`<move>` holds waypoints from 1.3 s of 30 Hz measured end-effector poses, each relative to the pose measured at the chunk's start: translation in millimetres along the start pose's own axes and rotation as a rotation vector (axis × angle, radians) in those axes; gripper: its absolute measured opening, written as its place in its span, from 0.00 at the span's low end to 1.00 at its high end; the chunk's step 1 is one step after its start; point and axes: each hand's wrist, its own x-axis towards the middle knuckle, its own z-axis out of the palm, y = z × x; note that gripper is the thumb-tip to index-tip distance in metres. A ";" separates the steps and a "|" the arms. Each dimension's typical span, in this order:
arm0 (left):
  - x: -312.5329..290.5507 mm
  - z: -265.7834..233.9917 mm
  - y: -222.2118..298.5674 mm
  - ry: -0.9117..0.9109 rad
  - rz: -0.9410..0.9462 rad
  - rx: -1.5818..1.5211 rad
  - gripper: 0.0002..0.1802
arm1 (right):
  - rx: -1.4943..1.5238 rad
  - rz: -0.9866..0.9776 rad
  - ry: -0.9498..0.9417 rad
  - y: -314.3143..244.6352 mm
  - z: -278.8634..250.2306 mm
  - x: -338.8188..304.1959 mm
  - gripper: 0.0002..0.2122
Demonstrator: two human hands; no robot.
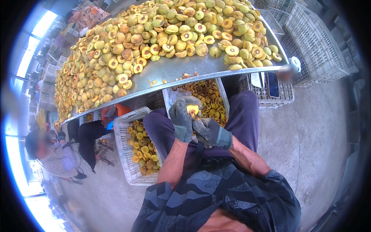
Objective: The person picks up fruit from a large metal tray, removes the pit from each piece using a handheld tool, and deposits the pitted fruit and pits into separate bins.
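Note:
My left hand (181, 118), in a grey work glove, is closed around a yellow peach half (192, 109) held over my lap. Just below and to its right, my gloved right hand (211, 132) is closed on a small tool whose tip points at the fruit; the tool is mostly hidden by the glove. Both hands hover in front of a white crate of pitted peach halves (210, 98) that sits between my knees under the table edge.
A metal table (174, 69) is heaped with halved peaches (154, 38). A white crate (123, 143) holding peach halves stands at my left knee. Another seated person (62, 154) works to the left. Stacked empty crates (313, 42) and a phone (273, 84) lie to the right.

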 end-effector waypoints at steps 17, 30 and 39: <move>-1.2 -14.4 -19.5 -0.119 0.033 -0.100 0.21 | 0.288 0.261 -0.193 7.9 -10.7 4.0 0.20; 9.1 -24.8 -25.2 -0.332 -0.041 -0.170 0.27 | 0.364 0.393 -0.399 18.8 -29.6 18.1 0.19; 13.9 -23.9 -31.4 -0.240 -0.379 -0.433 0.26 | 0.378 0.385 -0.446 14.1 -28.6 19.6 0.20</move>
